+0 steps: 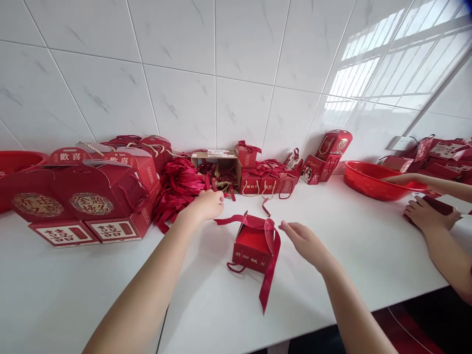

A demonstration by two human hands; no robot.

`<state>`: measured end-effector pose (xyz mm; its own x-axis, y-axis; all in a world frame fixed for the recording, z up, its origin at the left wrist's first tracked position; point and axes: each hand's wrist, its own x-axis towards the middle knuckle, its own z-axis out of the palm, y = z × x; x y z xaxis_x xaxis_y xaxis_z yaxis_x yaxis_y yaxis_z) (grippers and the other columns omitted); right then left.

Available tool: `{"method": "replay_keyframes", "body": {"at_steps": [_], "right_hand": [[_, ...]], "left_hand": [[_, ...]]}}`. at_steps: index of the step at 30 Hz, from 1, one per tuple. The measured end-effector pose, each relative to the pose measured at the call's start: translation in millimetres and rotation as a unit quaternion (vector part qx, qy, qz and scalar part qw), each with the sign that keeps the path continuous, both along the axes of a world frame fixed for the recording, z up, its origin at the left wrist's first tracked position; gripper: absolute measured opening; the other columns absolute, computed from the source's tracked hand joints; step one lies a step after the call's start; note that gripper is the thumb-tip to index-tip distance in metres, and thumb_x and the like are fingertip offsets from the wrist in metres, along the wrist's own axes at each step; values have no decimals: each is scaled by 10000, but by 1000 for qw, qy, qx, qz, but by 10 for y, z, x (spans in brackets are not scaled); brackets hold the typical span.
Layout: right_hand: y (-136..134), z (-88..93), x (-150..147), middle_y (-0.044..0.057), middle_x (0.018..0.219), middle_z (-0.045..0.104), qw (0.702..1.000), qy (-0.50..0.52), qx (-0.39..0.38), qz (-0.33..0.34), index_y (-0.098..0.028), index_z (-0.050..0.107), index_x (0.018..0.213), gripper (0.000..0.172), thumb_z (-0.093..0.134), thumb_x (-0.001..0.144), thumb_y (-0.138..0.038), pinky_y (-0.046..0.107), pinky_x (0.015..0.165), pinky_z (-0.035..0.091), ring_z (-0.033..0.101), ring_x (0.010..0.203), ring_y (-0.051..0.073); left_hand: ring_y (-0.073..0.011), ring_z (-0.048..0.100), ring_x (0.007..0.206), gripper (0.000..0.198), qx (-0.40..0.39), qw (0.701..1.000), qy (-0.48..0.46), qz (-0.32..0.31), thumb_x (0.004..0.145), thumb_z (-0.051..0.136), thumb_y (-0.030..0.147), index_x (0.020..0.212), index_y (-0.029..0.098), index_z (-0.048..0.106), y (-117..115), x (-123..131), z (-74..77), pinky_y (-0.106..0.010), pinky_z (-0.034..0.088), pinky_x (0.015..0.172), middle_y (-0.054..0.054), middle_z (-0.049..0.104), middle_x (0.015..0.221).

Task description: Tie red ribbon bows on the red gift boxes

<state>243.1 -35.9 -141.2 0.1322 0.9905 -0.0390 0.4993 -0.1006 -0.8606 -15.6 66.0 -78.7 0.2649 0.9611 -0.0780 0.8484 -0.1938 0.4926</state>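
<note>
In front of me on the white table stands a small red gift box (pixel 250 248) with gold lettering and a red cord handle at its base. A dark red ribbon (pixel 271 280) passes through its top flaps; one end hangs down the right side, the other stretches left. My left hand (pixel 208 204) is closed beside the pile of loose red ribbons (pixel 180 182), just above the ribbon's left end; what its fingers hold, if anything, is hidden. To the right of the box, my right hand (pixel 302 241) is open with fingers extended, apart from the flaps.
Large red boxes (pixel 84 201) are stacked at left. Behind are a cardboard box (pixel 217 162) of small tags, finished small boxes (pixel 267 182) and a loose tag (pixel 266 206). At right, a co-worker's hands (pixel 427 211) work near a red basin (pixel 368 182).
</note>
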Motion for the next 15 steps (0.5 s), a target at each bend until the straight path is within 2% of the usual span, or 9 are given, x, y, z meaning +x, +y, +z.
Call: {"method": "replay_keyframes", "body": {"at_steps": [2,4,6,9,11,13,15], "right_hand": [[25,-147,-47,73,908,646,998,52,14,25,-187,596,815,505,424,830,-661,350,790,426,576,905,245],[54,-224,-104,29,791,599,994,88,34,47,-196,532,763,498,404,837,-671,311,714,422,550,780,194],[59,-254,-160,-2,744,550,991,109,38,61,-203,491,757,482,411,838,-671,282,664,408,510,713,159],[0,-260,-224,-10,727,522,984,146,18,99,-201,486,785,471,410,848,-662,271,627,396,481,668,140],[-63,-253,-247,-10,710,512,976,168,-3,135,-193,500,779,473,414,854,-651,271,624,394,465,642,132],[-125,-239,-255,-10,694,498,969,181,-18,166,-184,513,739,466,465,840,-636,274,641,394,450,640,128],[-177,-217,-247,-5,692,492,962,189,-28,197,-176,524,693,452,528,819,-611,282,687,398,450,669,133]], "left_hand": [[-237,584,768,109,-1,996,-61,-58,747,547,236,849,221,580,-100,124,-83,-322,426,688,-60,656,860],[-203,567,711,74,-9,987,-122,-105,782,532,282,821,222,551,-240,234,-230,-290,420,652,-25,641,795],[-192,555,709,108,-11,976,-182,-120,816,500,327,811,220,502,-405,303,-415,-274,417,641,-12,618,761],[-184,535,720,154,0,960,-264,-93,869,422,370,817,226,420,-664,313,-670,-271,406,644,-3,578,759],[-173,507,695,170,5,949,-307,-64,889,383,388,819,233,381,-826,275,-775,-267,393,627,9,540,746],[-157,483,676,145,7,939,-342,-44,890,371,373,837,238,365,-961,215,-808,-255,385,607,22,506,753],[-140,466,659,66,-19,922,-386,-22,851,398,295,837,235,376,-1054,141,-772,-241,375,591,31,481,756]]}}
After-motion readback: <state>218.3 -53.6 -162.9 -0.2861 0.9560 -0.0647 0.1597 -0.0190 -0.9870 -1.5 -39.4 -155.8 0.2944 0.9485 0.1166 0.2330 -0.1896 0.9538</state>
